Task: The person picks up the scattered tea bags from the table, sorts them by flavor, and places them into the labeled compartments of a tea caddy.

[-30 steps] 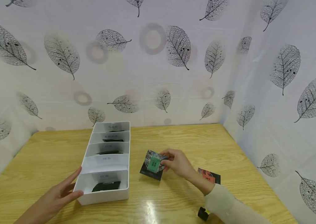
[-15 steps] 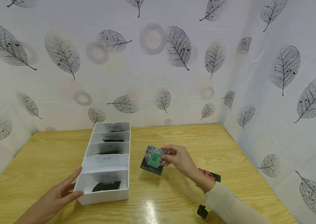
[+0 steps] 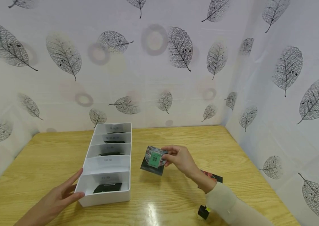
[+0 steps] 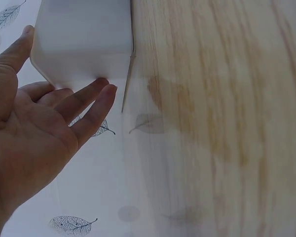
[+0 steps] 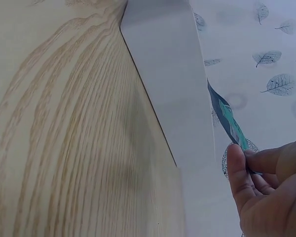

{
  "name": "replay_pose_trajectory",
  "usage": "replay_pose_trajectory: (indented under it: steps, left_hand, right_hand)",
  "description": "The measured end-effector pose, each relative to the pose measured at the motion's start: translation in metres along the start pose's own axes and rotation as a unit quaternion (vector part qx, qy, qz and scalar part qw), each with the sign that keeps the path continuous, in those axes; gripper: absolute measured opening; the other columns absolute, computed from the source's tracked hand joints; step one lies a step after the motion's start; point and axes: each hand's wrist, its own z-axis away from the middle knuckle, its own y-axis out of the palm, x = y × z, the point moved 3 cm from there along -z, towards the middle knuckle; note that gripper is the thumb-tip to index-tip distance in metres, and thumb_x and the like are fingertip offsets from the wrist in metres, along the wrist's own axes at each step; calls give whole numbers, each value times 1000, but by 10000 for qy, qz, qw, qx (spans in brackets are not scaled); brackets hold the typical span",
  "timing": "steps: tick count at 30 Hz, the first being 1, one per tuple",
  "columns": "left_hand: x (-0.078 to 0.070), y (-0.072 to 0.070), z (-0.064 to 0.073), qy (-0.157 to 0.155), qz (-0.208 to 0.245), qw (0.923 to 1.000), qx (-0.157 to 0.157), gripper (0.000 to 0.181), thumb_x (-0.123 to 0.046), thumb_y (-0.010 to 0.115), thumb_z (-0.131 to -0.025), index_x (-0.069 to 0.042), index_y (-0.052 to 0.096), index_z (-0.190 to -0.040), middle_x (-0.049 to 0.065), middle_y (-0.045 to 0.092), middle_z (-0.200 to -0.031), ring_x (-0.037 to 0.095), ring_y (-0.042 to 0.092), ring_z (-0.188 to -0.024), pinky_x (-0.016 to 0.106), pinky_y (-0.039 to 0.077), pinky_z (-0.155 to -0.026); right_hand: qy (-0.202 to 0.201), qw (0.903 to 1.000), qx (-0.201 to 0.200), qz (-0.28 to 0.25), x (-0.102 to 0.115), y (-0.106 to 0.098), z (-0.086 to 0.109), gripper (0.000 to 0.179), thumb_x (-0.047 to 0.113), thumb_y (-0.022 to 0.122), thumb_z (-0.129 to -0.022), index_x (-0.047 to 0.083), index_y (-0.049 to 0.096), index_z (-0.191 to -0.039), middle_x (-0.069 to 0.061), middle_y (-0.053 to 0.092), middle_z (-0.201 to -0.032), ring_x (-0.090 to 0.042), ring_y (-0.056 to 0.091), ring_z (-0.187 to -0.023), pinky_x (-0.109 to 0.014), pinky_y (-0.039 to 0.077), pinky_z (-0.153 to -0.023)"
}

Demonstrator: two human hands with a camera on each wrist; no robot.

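In the head view my right hand (image 3: 181, 160) pinches the right edge of a flat black sachet (image 3: 153, 160) with a green label, held tilted above the table. The right wrist view shows the same sachet (image 5: 229, 116) almost edge-on between thumb and fingers. To its left is a long white divided box (image 3: 121, 197), its dividers marked with writing. My left hand (image 3: 60, 196) touches that box at its near left corner, with fingers fairly straight. In the left wrist view the fingers and thumb of the left hand (image 4: 44, 116) rest against the white box (image 4: 86, 34).
Black packets, one a dark packet (image 3: 108, 187) in the nearest compartment, lie in several compartments. A red-and-black sachet (image 3: 216, 177) lies partly behind my right forearm. A small black item with yellow (image 3: 203, 212) lies near the sleeve. A leaf-print sheet (image 3: 154, 78) surrounds the wooden table (image 3: 176, 204).
My right hand has lifted the green-labelled sachet slightly, and its tilt has changed a little. The left hand and the box have stayed in place.
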Motion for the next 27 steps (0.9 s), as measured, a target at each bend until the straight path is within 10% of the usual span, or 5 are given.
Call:
replay_pose_trajectory:
  steps: [9,17,22,27]
  left_hand:
    - [-2,-1,1,127,-42,9999,-40,80,-24,57,-108,-5,4,-165,36,7,-165,60,42,-135,47,56,-95]
    - [-5,-1,3,165,-44,9998,-68,80,-24,57,-109,-4,4,-165,37,8,-164,59,42,-136,47,56,-95]
    - [-4,-1,3,196,0,9998,-31,80,-24,57,-109,-4,3,-165,36,7,-165,60,40,-137,47,56,-96]
    - [-1,0,1,15,111,9999,19,83,-28,58,-108,-8,3,-166,33,3,-166,60,36,-140,48,55,-97]
  right_hand:
    - [-241,9997,15,54,13,14,-10,31,-4,69,-96,-9,68,-126,-18,71,-86,-34,71,-69,-54,60,-72]
    - [-1379,9901,-214,162,37,45,-24,25,-3,70,-96,-5,72,-121,-18,74,-87,-33,71,-67,-47,62,-68]
    - [-2563,9651,-400,353,59,74,-29,21,-5,71,-95,-3,75,-116,-16,76,-94,-31,72,-67,-34,62,-62]
    - [-3812,9148,-495,1240,77,102,-29,20,-8,73,-92,0,76,-111,-11,72,-99,-14,70,-77,-17,57,-68]
